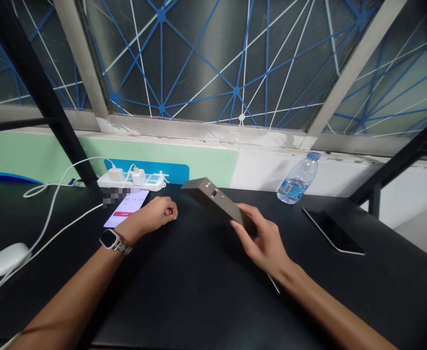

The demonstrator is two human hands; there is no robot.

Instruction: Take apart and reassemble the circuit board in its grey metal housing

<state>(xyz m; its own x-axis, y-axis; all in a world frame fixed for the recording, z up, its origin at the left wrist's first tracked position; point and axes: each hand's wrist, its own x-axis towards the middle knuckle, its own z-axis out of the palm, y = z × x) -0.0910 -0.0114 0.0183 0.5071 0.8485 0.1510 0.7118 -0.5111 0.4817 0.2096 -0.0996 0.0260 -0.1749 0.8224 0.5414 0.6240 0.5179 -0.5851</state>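
Observation:
My right hand (260,238) grips one end of a flat grey-brown box (216,201) with small ports along its narrow edge. The box is tilted, held over the black table, and its exact kind I cannot tell. Curled into a loose fist, my left hand (160,214) is over the table beside a lit phone (128,209) and shows nothing in its fingers. A watch (109,239) is on the left wrist. Under the right wrist a thin silvery edge (273,284) shows; the rest of it is hidden.
A white power strip (106,183) with plugged-in adapters stands by the wall, its white cables running left. A white charger block (9,259) lies at the left. Toward the right are a water bottle (297,181) and a dark-screened tablet or phone (332,231). Black frame bars rise on both sides.

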